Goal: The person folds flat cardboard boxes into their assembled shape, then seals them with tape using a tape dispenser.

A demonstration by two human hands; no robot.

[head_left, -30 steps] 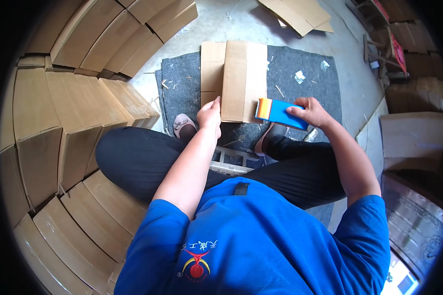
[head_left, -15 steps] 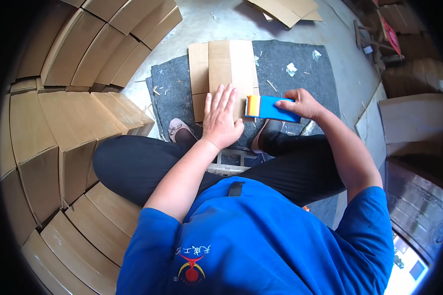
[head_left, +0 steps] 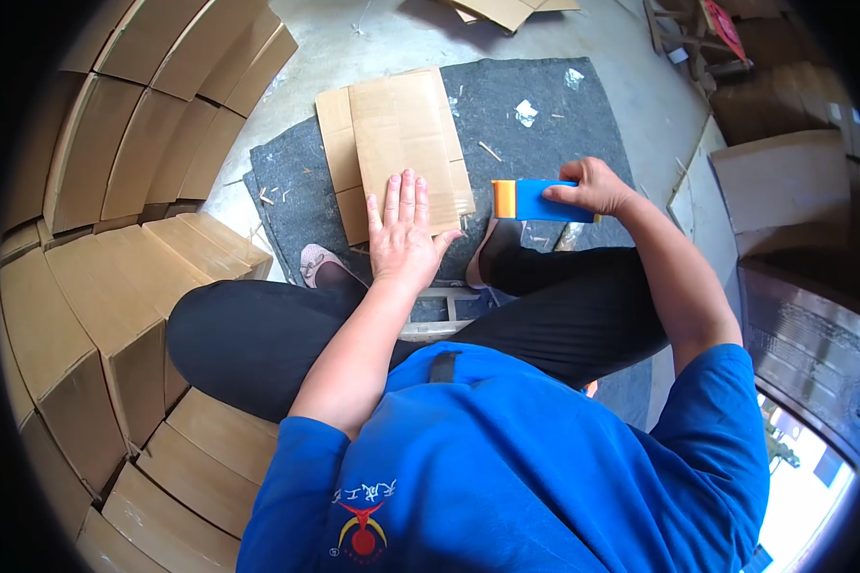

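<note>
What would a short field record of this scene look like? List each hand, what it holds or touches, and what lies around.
left hand: flat, palm down on the folded cardboard
right hand: fingers closed round a blue tool with an orange end, held beside the cardboard
surface: grey mat on the floor
left side: stacks of boxes

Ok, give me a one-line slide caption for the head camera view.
Seated person's left hand presses flat on folded cardboard lying on a grey mat, right hand holding a blue scraper.
</note>
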